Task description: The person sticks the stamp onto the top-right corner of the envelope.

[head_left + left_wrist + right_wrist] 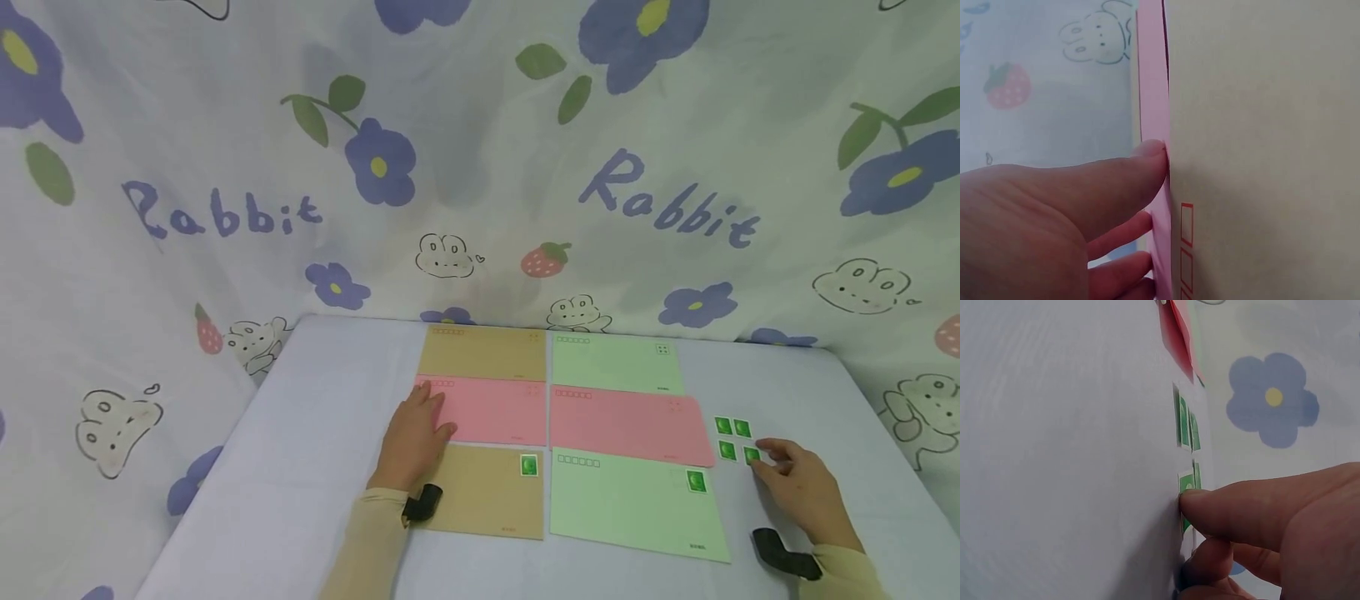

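Observation:
My left hand (411, 440) rests on the left edge of the left pink envelope (491, 412), its fingers spread and loosely straight. In the left wrist view the thumb (1129, 178) touches the seam where the pink envelope meets the near brown envelope (1260, 125). On the right, my right hand (804, 492) is at a group of several green postage stamps. Its thumb and forefinger pinch the near right stamp (752, 456); in the right wrist view the thumb covers part of that stamp (1186, 480). Another stamp (727, 451) lies just left of it.
A far brown envelope (483, 352), a far green envelope (611, 364) and a right pink envelope (622, 425) lie in the grid. The near green envelope (630, 504) and near brown one each bear a stamp. A printed curtain stands behind the white table (300, 467).

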Tool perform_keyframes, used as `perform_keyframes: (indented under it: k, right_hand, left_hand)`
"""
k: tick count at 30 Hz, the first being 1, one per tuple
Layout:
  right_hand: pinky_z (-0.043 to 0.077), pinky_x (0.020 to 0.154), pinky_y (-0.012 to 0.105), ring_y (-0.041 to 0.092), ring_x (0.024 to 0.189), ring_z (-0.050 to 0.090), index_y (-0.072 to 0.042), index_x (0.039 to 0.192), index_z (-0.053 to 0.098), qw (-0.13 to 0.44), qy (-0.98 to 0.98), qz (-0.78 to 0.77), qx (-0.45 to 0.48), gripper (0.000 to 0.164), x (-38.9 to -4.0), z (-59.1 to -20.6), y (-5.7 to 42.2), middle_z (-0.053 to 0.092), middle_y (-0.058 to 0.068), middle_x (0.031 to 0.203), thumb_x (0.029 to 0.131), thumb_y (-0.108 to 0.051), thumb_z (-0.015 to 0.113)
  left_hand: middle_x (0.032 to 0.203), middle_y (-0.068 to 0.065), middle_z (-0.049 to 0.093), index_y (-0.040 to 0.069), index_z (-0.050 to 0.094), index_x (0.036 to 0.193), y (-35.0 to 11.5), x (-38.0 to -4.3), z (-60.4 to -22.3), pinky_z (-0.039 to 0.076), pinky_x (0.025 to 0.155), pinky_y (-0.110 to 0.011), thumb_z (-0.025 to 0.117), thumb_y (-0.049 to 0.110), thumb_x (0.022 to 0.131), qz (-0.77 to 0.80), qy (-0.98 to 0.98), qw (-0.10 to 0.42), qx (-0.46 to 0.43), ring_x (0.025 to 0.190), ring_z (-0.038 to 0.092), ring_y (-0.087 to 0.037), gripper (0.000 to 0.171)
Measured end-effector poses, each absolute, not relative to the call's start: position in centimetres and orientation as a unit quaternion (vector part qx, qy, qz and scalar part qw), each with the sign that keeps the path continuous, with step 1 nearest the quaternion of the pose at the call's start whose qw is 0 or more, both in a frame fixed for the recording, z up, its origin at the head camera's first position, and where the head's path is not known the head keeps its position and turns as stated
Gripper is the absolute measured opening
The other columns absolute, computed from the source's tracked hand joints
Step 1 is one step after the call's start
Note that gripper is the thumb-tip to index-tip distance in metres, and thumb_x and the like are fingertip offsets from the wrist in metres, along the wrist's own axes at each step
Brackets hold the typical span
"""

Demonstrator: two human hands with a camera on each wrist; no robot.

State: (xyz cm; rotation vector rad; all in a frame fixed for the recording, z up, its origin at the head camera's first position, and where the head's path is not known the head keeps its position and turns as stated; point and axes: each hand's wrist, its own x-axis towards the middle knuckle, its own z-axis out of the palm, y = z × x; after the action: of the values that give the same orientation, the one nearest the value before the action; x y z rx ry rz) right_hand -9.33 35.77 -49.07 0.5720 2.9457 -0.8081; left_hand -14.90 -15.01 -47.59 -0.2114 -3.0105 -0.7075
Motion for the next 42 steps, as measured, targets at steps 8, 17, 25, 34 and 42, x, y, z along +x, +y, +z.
perform_keyframes:
  k: [8,17,25,34,42]
  right_hand:
    - [0.044,0.064,0.041,0.034,0.087,0.052,0.007,0.12,0.049,0.01,0.95,-0.255,0.179,0.042,-9.5,-48.94,35.74,0.049,0.029,0.109,0.088,-0.018,0.058]
    - [0.043,0.06,0.034,0.031,0.085,0.051,0.004,0.124,0.049,0.009,0.949,-0.256,0.184,0.044,-9.68,-49.14,35.9,0.052,0.023,0.103,0.088,-0.02,0.058]
    - [0.038,0.055,0.026,0.025,0.079,0.051,0.001,0.12,0.055,-0.018,0.947,-0.257,0.193,0.04,-9.57,-49.46,35.83,0.057,0.016,0.096,0.087,-0.02,0.06]
    - [0.038,0.054,0.027,0.026,0.079,0.051,0.003,0.118,0.054,-0.016,0.947,-0.254,0.197,0.038,-9.55,-49.46,35.86,0.056,0.017,0.094,0.087,-0.02,0.059]
    - [0.038,0.053,0.027,0.026,0.079,0.051,0.003,0.117,0.054,-0.015,0.946,-0.257,0.198,0.038,-9.34,-49.54,35.86,0.055,0.017,0.094,0.089,-0.023,0.058]
  left_hand:
    - [0.143,-0.025,0.033,-0.004,0.052,0.128,-15.12,-15.0,-47.49,0.023,0.108,-0.053,0.066,0.025,0.085,-0.231,-0.97,0.023,-0.077,0.135,0.026,-0.036,0.053]
    - [0.144,-0.024,0.032,-0.004,0.051,0.129,-15.2,-15.05,-47.57,0.022,0.108,-0.054,0.066,0.025,0.086,-0.231,-0.97,0.019,-0.075,0.136,0.024,-0.036,0.054]
    - [0.143,-0.025,0.032,-0.004,0.051,0.129,-15.13,-14.92,-47.25,0.022,0.108,-0.054,0.066,0.024,0.086,-0.231,-0.97,0.022,-0.076,0.135,0.025,-0.036,0.053]
    - [0.144,-0.025,0.032,-0.004,0.05,0.129,-15.1,-14.86,-47.5,0.022,0.109,-0.053,0.066,0.024,0.086,-0.227,-0.971,0.013,-0.075,0.136,0.024,-0.037,0.054]
    - [0.144,-0.024,0.031,-0.003,0.049,0.13,-15.12,-14.81,-47.68,0.021,0.109,-0.053,0.065,0.025,0.086,-0.224,-0.971,0.013,-0.077,0.136,0.024,-0.037,0.055]
